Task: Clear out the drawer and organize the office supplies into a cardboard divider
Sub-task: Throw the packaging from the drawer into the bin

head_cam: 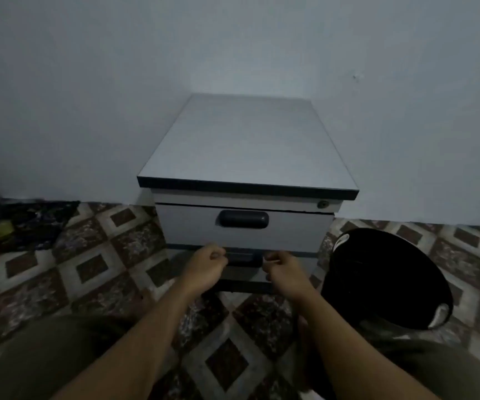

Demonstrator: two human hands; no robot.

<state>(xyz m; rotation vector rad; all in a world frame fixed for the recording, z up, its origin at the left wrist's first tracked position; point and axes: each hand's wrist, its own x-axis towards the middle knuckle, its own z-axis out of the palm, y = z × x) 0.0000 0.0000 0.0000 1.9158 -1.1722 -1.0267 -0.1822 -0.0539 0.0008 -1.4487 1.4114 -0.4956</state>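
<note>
We are at the very start of the job: nothing is out yet. The drawer cabinet [244, 145] stands in the middle of the frame against the wall, and its upper drawer [189, 229] looks closed, dark handle [243, 219] untouched. Just below it, the lower handle [243, 257] shows between the two hands. The left hand [207, 267] sits at the handle's left end and the right hand [283, 269] at its right end, both with fingers curled in. Whether those fingers hook the handle or only close on themselves beside it, we cannot tell.

The office supplies are not visible; we judge that they lie inside the closed drawers. No cardboard divider is in view. A black bin [388, 278] stands at the right of the frame beside the cabinet, and a dark cloth [28, 223] lies on the tiled floor [97, 269] at the left.

The step in hand, we judge, is opening the drawer. The next move calls for a firm hold on the handle and a straight, even pull toward the bottom of the frame.
</note>
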